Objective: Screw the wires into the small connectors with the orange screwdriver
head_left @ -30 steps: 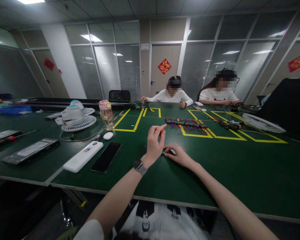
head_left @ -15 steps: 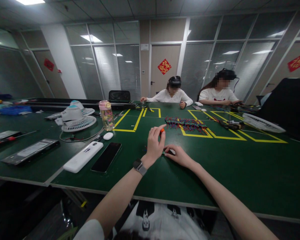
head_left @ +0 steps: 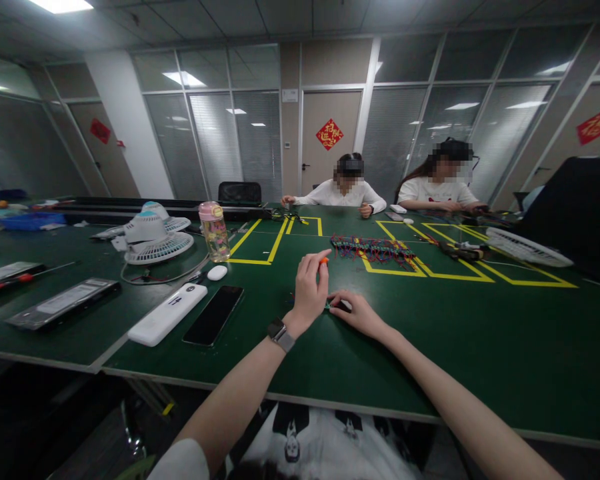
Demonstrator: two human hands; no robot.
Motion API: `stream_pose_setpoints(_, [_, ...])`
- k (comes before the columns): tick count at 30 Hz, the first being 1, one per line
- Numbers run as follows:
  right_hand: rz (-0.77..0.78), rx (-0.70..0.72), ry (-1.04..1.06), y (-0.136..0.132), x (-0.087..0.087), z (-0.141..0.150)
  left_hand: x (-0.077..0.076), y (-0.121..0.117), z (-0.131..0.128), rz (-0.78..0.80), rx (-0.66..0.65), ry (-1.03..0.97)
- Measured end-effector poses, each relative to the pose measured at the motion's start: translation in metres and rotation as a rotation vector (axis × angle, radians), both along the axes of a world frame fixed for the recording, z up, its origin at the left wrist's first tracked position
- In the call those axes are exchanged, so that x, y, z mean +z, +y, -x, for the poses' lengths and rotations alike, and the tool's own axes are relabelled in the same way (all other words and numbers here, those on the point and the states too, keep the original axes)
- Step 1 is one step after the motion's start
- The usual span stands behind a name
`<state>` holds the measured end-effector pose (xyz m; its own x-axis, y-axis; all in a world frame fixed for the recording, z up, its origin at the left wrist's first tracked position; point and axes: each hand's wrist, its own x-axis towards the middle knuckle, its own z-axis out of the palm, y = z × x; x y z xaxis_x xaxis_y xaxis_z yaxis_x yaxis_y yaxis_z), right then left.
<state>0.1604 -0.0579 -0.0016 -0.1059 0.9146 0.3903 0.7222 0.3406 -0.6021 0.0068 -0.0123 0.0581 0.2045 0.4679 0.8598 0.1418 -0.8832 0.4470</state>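
My left hand, with a watch on the wrist, is raised over the green table and closed around a slim tool with an orange end. Most of that tool is hidden by the fingers, so its kind does not show. Low against the tabletop, my right hand pinches a small green circuit board just right of the left wrist. Thin wires stick out on the left side of my left hand. Beyond both hands lies a row of small boards with red and blue wires.
Left of my hands lie a black phone, a white power bank, a white oval case and a drink bottle. Fan parts and a hard drive are farther left. Two people sit across the table.
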Motion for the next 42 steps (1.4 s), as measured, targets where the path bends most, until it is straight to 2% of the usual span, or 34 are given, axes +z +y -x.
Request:
stream_pose_setpoints(9, [-0.028,-0.01,0.016,0.003,-0.01,-0.001,-0.002,0.001,-0.001,-0.013,0.093,0.005])
stream_pose_setpoints(17, [-0.024,-0.006,0.01,0.002,-0.009,-0.002,0.001,0.0,0.0,-0.012,0.049,0.019])
stream_pose_setpoints(25, [0.03,-0.019,0.04,0.001,-0.003,-0.002,0.0,0.0,0.0,-0.003,0.08,0.049])
stream_pose_setpoints(30, [0.033,-0.008,0.031,0.002,-0.005,-0.005,0.001,0.0,0.001,0.025,0.032,0.05])
stream_pose_setpoints(42, [-0.005,-0.056,-0.021,0.003,-0.009,-0.007,0.002,0.002,0.0,0.034,0.028,0.046])
